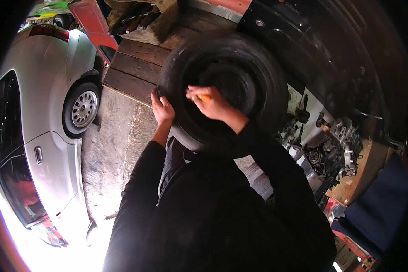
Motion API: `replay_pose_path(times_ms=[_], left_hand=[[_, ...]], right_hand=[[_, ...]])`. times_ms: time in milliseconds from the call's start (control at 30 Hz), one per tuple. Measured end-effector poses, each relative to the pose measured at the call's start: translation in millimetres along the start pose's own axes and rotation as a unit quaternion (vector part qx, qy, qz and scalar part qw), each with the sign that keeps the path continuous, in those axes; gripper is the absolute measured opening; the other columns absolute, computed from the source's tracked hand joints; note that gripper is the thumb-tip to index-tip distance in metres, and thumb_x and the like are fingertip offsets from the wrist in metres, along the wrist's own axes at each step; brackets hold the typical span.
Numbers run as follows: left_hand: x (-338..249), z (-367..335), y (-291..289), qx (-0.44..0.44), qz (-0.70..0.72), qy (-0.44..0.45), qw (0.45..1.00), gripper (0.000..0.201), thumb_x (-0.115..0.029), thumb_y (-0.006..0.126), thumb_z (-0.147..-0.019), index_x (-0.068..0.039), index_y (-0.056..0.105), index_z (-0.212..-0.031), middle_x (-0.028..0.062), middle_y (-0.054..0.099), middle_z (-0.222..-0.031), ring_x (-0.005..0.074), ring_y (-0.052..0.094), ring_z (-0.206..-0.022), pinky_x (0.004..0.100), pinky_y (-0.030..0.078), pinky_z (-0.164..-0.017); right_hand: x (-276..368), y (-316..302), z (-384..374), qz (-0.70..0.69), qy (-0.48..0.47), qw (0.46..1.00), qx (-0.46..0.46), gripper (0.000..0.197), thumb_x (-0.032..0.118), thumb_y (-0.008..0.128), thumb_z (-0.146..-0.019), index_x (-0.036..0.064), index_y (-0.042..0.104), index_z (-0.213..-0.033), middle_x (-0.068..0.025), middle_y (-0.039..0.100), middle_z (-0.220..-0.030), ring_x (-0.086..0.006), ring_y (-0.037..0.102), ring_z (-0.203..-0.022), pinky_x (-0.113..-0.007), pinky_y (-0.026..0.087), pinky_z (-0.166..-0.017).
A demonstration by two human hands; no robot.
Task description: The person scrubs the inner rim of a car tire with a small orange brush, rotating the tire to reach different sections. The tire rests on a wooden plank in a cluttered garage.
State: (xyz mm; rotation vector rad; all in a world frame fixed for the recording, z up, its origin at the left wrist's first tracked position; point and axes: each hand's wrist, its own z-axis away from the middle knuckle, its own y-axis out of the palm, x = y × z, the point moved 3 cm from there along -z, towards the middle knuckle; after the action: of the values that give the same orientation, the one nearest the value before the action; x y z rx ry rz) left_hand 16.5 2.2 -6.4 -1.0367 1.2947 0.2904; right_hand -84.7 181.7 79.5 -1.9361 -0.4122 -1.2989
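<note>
A black tire [271, 86] on a dark wheel rim [233, 86] lies in front of me on a wooden plank surface, its near side close to my body. My left hand [163, 110] is at the tire's left edge, its fingers bent against the outer side. A small dark spot shows at those fingertips, too unclear to name. Over the left part of the rim, my right hand [211, 105] is closed around a small orange object [205, 98]. Its fingers cover most of that object, and they are slightly blurred.
Wooden planks [133, 68] extend to the left of the tire, with a worn cloth [156, 27] behind. A silver car [54, 109] stands at the left on the concrete floor [111, 149]. Metal engine parts [344, 140] crowd the right, below a large black panel [322, 41].
</note>
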Motion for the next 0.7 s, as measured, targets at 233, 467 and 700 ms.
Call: replay_pose_path(times_ms=[233,467,700], left_hand=[[-8.9,0.9,0.6,0.004,-0.003,-0.011,1.000,0.049,-0.015,0.041,-0.095,0.001,0.049,-0.141,0.0298,0.055,-0.137,0.0469,0.053,-0.128,0.0493,0.041,-0.110],[-4.5,-2.2,1.4,-0.001,-0.004,0.001,1.000,0.048,-0.015,0.041,-0.096,0.000,0.049,-0.141,0.0289,0.055,-0.139,0.0468,0.052,-0.130,0.0494,0.041,-0.110],[-7.4,-1.7,-2.6,0.001,-0.001,0.000,1.000,0.046,-0.013,0.041,-0.096,0.001,0.050,-0.139,0.0302,0.056,-0.137,0.0470,0.055,-0.127,0.0489,0.043,-0.108]], right_hand=[[-13.5,7.3,18.9,0.048,-0.002,0.997,0.059,0.012,0.004,0.066,-0.090,0.0041,0.076,-0.098,-0.0180,0.074,-0.114,-0.0347,0.070,-0.113,-0.040,0.057,-0.095],[-0.5,-26.9,70.0,-0.018,0.057,0.976,0.211,0.013,0.010,0.065,-0.095,0.0029,0.076,-0.096,-0.0122,0.077,-0.105,-0.0307,0.071,-0.111,-0.038,0.056,-0.097],[3.5,-17.0,11.8,0.031,-0.041,0.996,0.070,0.013,0.010,0.068,-0.092,0.0014,0.076,-0.097,-0.0184,0.074,-0.115,-0.0340,0.072,-0.106,-0.040,0.058,-0.094]])
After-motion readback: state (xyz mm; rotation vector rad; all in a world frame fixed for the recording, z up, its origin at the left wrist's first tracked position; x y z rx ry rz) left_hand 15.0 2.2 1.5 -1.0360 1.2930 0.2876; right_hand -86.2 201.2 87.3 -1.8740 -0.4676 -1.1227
